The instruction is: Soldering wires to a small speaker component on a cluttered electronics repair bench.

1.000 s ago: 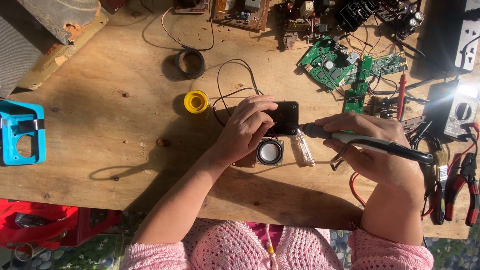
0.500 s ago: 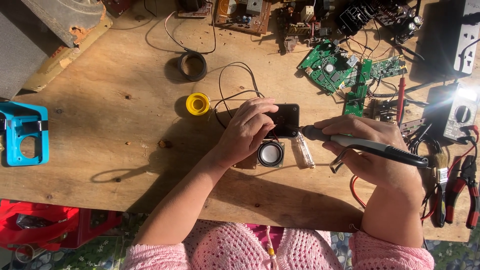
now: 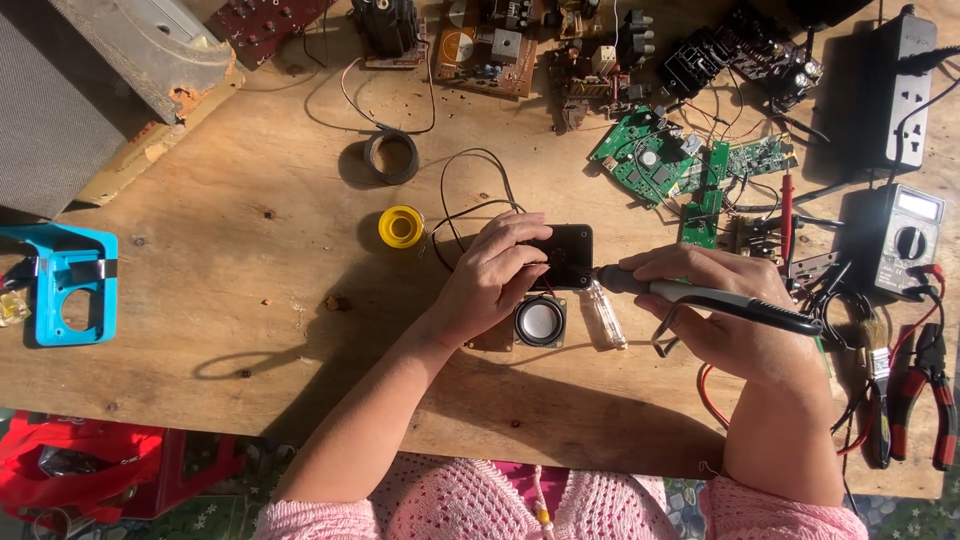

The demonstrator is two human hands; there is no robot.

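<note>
- At the middle of the wooden bench (image 3: 200,260), the left hand (image 3: 495,275) lies fingers-down over a small black box (image 3: 568,256), pinning it flat rather than closing round it.
- The right hand (image 3: 725,310) is wrapped shut around the grey handle of a soldering iron (image 3: 700,296), pen-fashion, with the dark tip at the box's edge at 9 o'clock from the hand.
- Just at 6 o'clock from the box sits a small round speaker (image 3: 540,321), shiny cone in a square black frame; a clear plastic tube (image 3: 606,315) lies beside it.
- Thin black wires (image 3: 470,180) loop away toward 11 o'clock, near a yellow spool (image 3: 401,226) and a dark tape ring (image 3: 390,156).
- Risk, as a judgement: the left fingertips rest very near the hot tip, so a slip could burn them; the tip could also scorch the plastic casing or the tube if it wanders.
- At 2 o'clock lie green circuit boards (image 3: 650,160); at 3 o'clock a grey meter (image 3: 905,240) and red-handled pliers (image 3: 930,390).
</note>
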